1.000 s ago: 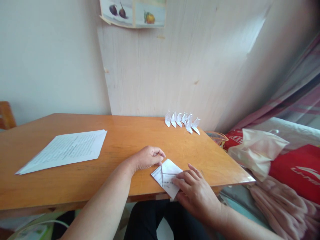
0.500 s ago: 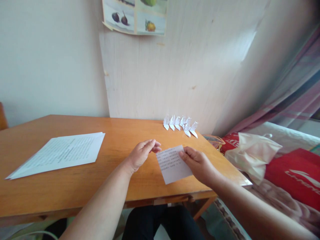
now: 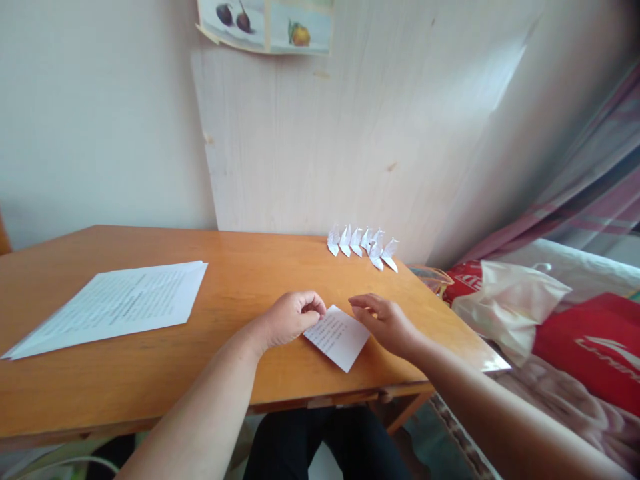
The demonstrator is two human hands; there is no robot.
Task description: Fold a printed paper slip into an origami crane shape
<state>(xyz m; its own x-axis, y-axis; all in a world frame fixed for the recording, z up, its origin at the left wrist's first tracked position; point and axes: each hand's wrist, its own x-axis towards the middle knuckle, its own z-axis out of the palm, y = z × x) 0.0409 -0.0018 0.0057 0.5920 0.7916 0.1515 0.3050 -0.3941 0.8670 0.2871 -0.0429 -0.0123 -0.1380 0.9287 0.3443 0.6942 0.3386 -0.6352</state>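
A small square of printed paper [image 3: 343, 343] lies on the table in front of me, turned so one corner points away from me. My left hand [image 3: 293, 320] is at its upper left edge, fingers curled and the thumb and fingertips pinched together there. My right hand [image 3: 387, 323] hovers at the upper right edge, its fingers stretched out and slightly apart from the thumb. Whether the right thumb touches the paper is hard to see. Several folded white paper pieces [image 3: 357, 241] stand in a group near the wall, beyond my hands.
A stack of large printed sheets [image 3: 135, 300] lies on the left of the wooden table [image 3: 240, 267]. Right of the table are a cream bag [image 3: 505, 300] and a red bag [image 3: 590, 340]. A fruit picture [image 3: 300, 27] hangs on the wall behind.
The paper square has turned into a diamond position and come down onto the table. My right hand has loosened its grip on it, and my left fingers have closed at its edge.
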